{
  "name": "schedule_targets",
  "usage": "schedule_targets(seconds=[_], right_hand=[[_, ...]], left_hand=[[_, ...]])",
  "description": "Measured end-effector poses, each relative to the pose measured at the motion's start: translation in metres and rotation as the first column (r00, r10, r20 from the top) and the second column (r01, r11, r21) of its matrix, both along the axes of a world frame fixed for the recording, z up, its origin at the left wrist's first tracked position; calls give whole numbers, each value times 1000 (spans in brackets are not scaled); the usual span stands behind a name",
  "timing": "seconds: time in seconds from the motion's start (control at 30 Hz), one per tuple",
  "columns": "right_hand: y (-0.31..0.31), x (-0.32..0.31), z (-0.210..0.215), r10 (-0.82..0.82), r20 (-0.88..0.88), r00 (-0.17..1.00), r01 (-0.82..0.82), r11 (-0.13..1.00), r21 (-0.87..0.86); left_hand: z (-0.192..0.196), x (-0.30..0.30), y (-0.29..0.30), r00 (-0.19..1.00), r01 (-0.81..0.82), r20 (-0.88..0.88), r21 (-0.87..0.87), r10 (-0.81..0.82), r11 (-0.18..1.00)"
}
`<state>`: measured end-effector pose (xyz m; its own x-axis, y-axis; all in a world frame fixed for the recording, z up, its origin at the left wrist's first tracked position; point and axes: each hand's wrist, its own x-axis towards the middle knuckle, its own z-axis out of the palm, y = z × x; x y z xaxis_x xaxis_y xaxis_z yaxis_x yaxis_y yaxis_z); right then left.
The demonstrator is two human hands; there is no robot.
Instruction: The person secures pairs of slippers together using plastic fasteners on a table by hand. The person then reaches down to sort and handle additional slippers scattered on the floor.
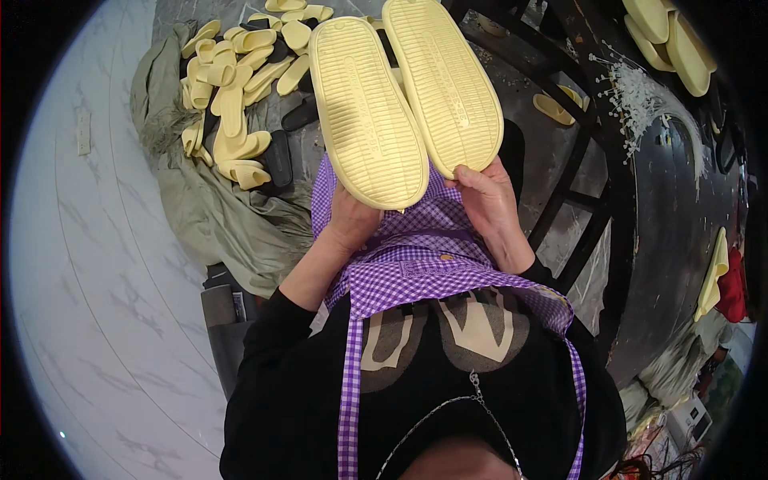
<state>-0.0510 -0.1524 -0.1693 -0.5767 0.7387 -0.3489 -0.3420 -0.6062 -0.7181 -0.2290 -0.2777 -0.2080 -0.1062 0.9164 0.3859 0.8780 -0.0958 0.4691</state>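
Note:
Two pale yellow slide slippers are held up side by side with their ribbed soles facing me. My left hand (353, 218) is behind the heel end of the left slipper (367, 120); its fingers are mostly hidden by the sole. My right hand (486, 195) pinches the heel of the right slipper (450, 88), thumb on the sole and fingers curled round the edge. The right slipper sits a little higher, its toe reaching the top of the view. Below both hands lies a purple checked apron (416, 254) over my lap.
A heap of yellow slippers (232, 100), with several black ones among them, lies on the floor at the left beside a grey-green cloth (216, 216). On the right stands a dark table (668, 232) with a bunch of white strands (640, 100); more yellow slippers (692, 56) are beyond.

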Motion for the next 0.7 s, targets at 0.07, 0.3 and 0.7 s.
schedule_targets(seconds=[0.07, 0.3, 0.7], right_hand=[[0, 0, 2, -15, -5, 1000, 15, 1000, 4], [0, 4, 9, -44, -17, 999, 45, 999, 19], [-4, 6, 23, -35, -55, 998, 37, 999, 39]], left_hand=[[4, -1, 2, 1000, 17, 22, -1, -17, 1000], [25, 1, 17, 994, 16, 110, 1, -16, 1000], [38, 6, 16, 991, 76, 99, 123, -89, 989]])
